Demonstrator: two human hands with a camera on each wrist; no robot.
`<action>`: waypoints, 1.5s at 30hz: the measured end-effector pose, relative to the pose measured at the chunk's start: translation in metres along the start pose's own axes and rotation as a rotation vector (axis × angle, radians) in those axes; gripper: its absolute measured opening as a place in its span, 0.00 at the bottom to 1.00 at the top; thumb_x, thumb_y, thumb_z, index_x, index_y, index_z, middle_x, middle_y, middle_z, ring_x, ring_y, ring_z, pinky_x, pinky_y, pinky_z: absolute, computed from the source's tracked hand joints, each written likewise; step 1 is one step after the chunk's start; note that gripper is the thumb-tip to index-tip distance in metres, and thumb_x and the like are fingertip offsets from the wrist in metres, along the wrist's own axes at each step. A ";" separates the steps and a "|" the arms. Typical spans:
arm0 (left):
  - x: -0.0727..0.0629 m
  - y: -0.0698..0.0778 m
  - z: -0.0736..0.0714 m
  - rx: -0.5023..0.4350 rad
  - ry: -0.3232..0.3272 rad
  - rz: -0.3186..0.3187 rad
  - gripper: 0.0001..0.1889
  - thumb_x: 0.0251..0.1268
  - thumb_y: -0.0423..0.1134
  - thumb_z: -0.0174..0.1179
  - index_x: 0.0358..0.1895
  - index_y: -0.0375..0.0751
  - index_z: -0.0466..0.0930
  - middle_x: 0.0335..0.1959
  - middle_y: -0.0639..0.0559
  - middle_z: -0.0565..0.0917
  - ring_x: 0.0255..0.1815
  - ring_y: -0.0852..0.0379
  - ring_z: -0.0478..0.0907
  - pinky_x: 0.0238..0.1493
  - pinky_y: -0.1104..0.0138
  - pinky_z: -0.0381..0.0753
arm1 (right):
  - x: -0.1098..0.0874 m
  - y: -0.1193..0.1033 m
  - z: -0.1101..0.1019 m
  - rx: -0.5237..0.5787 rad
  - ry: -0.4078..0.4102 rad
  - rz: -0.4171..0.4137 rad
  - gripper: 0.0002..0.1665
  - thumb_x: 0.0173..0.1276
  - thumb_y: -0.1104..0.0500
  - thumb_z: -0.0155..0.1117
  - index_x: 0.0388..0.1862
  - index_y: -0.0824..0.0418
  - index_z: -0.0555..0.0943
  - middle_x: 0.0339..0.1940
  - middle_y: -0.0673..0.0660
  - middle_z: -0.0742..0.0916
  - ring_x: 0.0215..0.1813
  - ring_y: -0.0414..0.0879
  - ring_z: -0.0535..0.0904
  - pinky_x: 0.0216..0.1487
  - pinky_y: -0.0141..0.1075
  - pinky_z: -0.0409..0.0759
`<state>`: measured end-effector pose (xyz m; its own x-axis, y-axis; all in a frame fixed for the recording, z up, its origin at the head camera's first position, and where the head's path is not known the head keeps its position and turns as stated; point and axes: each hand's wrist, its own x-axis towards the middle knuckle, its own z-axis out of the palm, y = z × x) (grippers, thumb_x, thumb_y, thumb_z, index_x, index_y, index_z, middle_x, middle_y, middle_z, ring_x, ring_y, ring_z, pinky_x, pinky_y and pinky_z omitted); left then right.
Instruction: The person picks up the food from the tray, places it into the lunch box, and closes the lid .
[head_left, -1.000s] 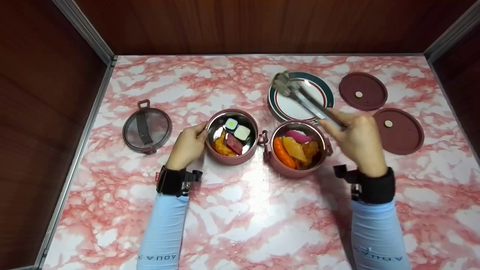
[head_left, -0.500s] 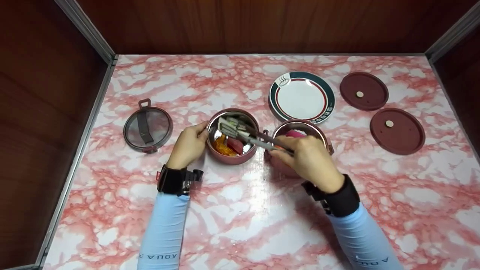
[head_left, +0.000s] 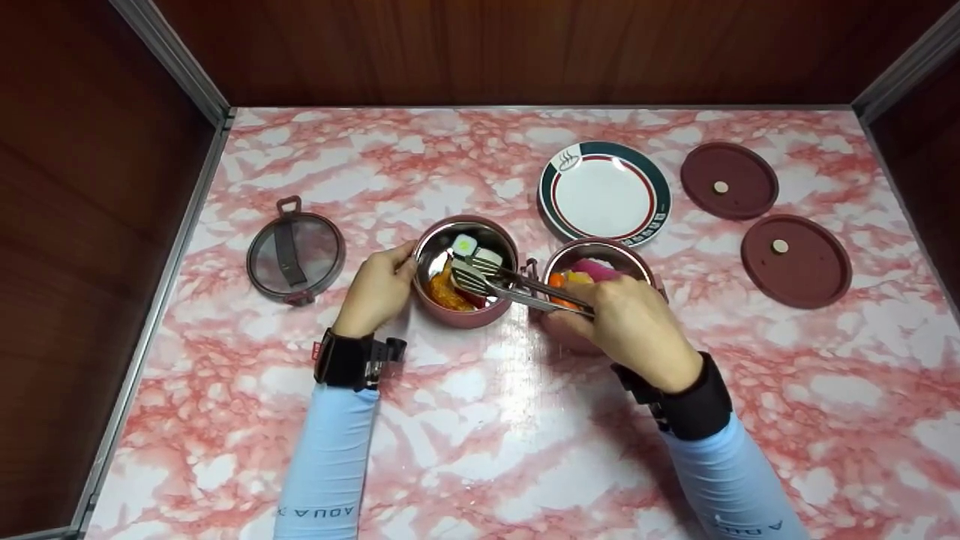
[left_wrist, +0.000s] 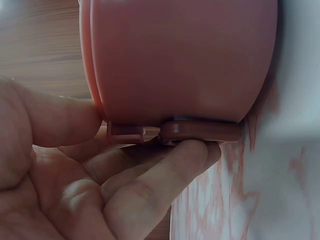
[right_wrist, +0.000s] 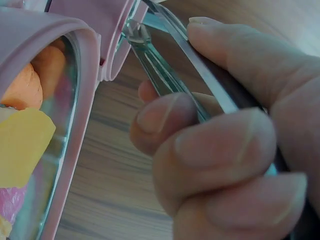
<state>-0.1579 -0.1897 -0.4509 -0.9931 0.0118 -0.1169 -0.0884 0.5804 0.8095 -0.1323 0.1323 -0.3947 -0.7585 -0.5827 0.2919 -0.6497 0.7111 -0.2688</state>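
My left hand (head_left: 375, 292) holds the left pink lunch container (head_left: 465, 319). In the left wrist view the thumb lies by its rim, and the fingers touch the side latch (left_wrist: 205, 131). With my right hand (head_left: 637, 330) I grip metal tongs (head_left: 536, 292), their slotted tips down inside that container. A white piece with a green centre (head_left: 464, 245), a plain white piece (head_left: 490, 256) and an orange-brown piece (head_left: 444, 291) lie there. The tongs mostly cover a red piece. Below the right hand stands a second pink container (head_left: 562, 339) with orange, yellow and magenta food pieces, partly hidden.
Behind the right container sits a white plate (head_left: 604, 199) with a green and red rim. Two dark red round lids (head_left: 729, 180) lie at the right. A clear-topped lid (head_left: 315, 255) with a strap is at the left. Wood-look walls border the marbled tabletop.
My right hand has brought the tongs leftward from over the plate into the left container, and their tips have shifted slightly toward me there. The left hand stays put.
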 end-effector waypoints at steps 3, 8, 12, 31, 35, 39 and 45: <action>0.000 -0.001 0.000 0.008 0.009 0.015 0.23 0.78 0.37 0.48 0.71 0.35 0.67 0.69 0.42 0.71 0.64 0.49 0.72 0.68 0.58 0.67 | 0.000 -0.001 -0.001 0.019 -0.005 0.013 0.13 0.55 0.51 0.79 0.36 0.53 0.86 0.29 0.51 0.80 0.27 0.54 0.79 0.27 0.50 0.79; 0.000 -0.002 0.001 0.011 0.026 0.035 0.22 0.78 0.37 0.49 0.70 0.34 0.69 0.68 0.42 0.72 0.69 0.50 0.67 0.71 0.58 0.63 | 0.000 0.000 -0.004 0.046 -0.018 0.032 0.12 0.56 0.51 0.78 0.37 0.51 0.86 0.30 0.50 0.82 0.28 0.51 0.80 0.30 0.49 0.80; 0.000 -0.002 0.001 0.007 0.022 0.031 0.22 0.78 0.37 0.49 0.70 0.35 0.69 0.68 0.42 0.73 0.67 0.50 0.69 0.71 0.57 0.64 | 0.000 0.002 -0.008 0.073 -0.025 0.056 0.13 0.58 0.50 0.76 0.41 0.52 0.88 0.35 0.50 0.87 0.32 0.51 0.84 0.33 0.50 0.82; 0.000 0.000 0.001 0.013 0.010 0.010 0.23 0.78 0.38 0.49 0.71 0.36 0.68 0.69 0.42 0.71 0.67 0.49 0.70 0.71 0.57 0.63 | -0.013 0.032 -0.052 0.051 0.222 0.203 0.24 0.63 0.48 0.74 0.55 0.57 0.86 0.25 0.54 0.88 0.18 0.43 0.73 0.19 0.33 0.69; 0.000 -0.001 0.001 0.011 0.010 0.012 0.22 0.78 0.37 0.49 0.71 0.35 0.68 0.69 0.42 0.71 0.66 0.49 0.70 0.71 0.57 0.64 | -0.016 0.048 -0.060 0.043 0.312 0.267 0.29 0.60 0.47 0.76 0.60 0.54 0.84 0.24 0.54 0.86 0.19 0.43 0.72 0.18 0.27 0.63; 0.000 0.000 0.001 -0.009 0.002 -0.005 0.23 0.78 0.37 0.49 0.71 0.36 0.68 0.69 0.42 0.71 0.58 0.46 0.76 0.61 0.56 0.73 | -0.019 0.068 -0.062 0.057 0.386 0.352 0.31 0.58 0.46 0.77 0.61 0.52 0.83 0.22 0.55 0.85 0.20 0.41 0.71 0.22 0.27 0.64; 0.000 0.000 0.001 -0.011 -0.006 -0.010 0.23 0.78 0.37 0.48 0.71 0.36 0.67 0.69 0.41 0.71 0.55 0.47 0.76 0.57 0.57 0.74 | -0.024 0.096 -0.060 0.073 0.413 0.449 0.32 0.57 0.44 0.77 0.59 0.56 0.84 0.20 0.56 0.81 0.22 0.40 0.69 0.29 0.33 0.63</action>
<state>-0.1581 -0.1891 -0.4509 -0.9917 0.0110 -0.1280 -0.0987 0.5718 0.8145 -0.1734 0.2388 -0.3722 -0.8858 -0.0218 0.4635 -0.2846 0.8146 -0.5054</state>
